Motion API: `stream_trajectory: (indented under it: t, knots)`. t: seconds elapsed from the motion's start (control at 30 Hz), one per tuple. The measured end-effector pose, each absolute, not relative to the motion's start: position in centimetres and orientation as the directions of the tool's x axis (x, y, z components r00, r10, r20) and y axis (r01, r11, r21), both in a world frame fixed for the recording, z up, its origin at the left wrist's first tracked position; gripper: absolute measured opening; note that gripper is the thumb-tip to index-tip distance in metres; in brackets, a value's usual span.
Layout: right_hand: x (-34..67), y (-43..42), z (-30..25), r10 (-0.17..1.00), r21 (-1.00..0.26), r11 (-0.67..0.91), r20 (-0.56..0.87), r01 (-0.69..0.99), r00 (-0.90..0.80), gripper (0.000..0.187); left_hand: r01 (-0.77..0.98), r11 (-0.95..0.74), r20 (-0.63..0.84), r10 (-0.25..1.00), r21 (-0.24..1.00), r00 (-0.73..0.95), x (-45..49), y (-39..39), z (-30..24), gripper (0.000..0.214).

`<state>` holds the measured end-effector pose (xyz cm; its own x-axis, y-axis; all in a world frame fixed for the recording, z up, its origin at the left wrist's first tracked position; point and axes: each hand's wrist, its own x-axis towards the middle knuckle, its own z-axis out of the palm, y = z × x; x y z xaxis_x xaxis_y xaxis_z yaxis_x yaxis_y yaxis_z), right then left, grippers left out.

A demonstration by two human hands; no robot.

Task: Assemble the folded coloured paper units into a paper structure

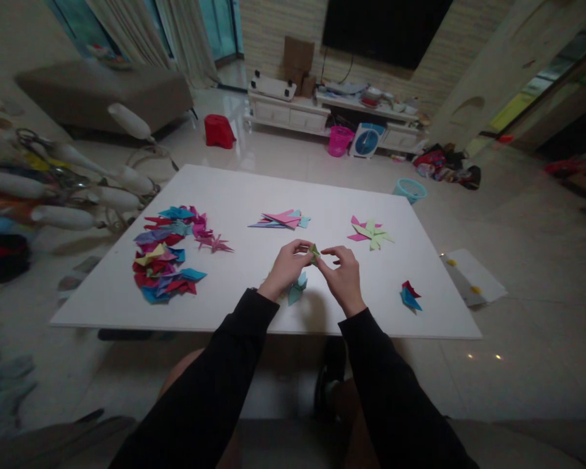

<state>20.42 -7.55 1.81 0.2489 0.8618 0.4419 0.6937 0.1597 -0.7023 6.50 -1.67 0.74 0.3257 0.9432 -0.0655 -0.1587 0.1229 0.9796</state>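
Both hands meet above the near middle of the white table point(254, 273). A small folded piece of green paper point(314, 253) sits between their fingertips. My left hand point(289, 264) pinches it from the left, and my right hand point(342, 272) grips it from the right. Fingers hide part of its shape. Just below, a pale teal folded paper piece point(297, 288) lies on the table, partly behind my left wrist. Beyond my hands rests a small pile of pink and blue folded strips point(286, 220). Green and pink folded papers point(370, 232) lie to the right of it.
A heap of colourful folded paper cranes point(163, 260) covers the table's left side. Blue and red folded pieces point(410, 298) lie near the right edge. On the floor beyond stand a red stool point(219, 131), a pink basket point(340, 141) and a light blue basket point(410, 189).
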Motion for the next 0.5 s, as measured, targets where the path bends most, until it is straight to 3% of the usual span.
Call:
stream_trajectory:
  t: [0.5]
  knots:
    - [18.6, -6.8, 1.3, 0.888, -0.685, 0.166, 0.416, 0.709, 0.195, 0.012, -0.076, 0.024, -0.001, 0.956, 0.997, 0.294, 4.3, -2.1, 1.3, 0.023]
